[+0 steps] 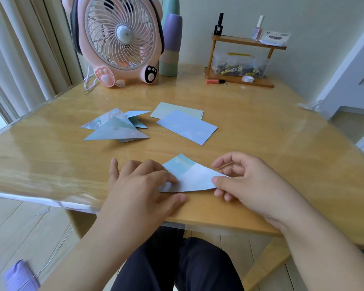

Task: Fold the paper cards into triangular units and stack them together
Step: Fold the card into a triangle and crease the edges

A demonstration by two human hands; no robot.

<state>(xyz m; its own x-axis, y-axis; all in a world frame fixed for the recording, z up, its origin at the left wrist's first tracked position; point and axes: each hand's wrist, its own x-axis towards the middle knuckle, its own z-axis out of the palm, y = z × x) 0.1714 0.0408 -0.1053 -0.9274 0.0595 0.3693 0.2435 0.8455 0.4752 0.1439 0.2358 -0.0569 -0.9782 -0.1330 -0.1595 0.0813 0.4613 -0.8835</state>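
In the lower centre of the frame, near the front edge of the wooden table, lies a partly folded paper card. Its upper left portion is a printed light blue-green, while the larger lower right portion shows a pale, almost white side where a flap is turned over; the shape tapers to a point at the right. The left hand rests on the card's left end, fingers curled down and pressing it against the table. The right hand pinches the card's right tip between thumb and forefinger, the other fingers loosely curled.

Left of centre, higher up, a small heap of finished triangular units lies overlapping, blue with a patterned one at the back. Just right of it, two flat unfolded cards overlap, a light blue one on top of a pale green one.

At the upper left stands a pink desk fan with paw-shaped feet, a stack of pastel cups beside it. At the upper right is a small wooden shelf holding nail polish bottles and a clear plastic box.
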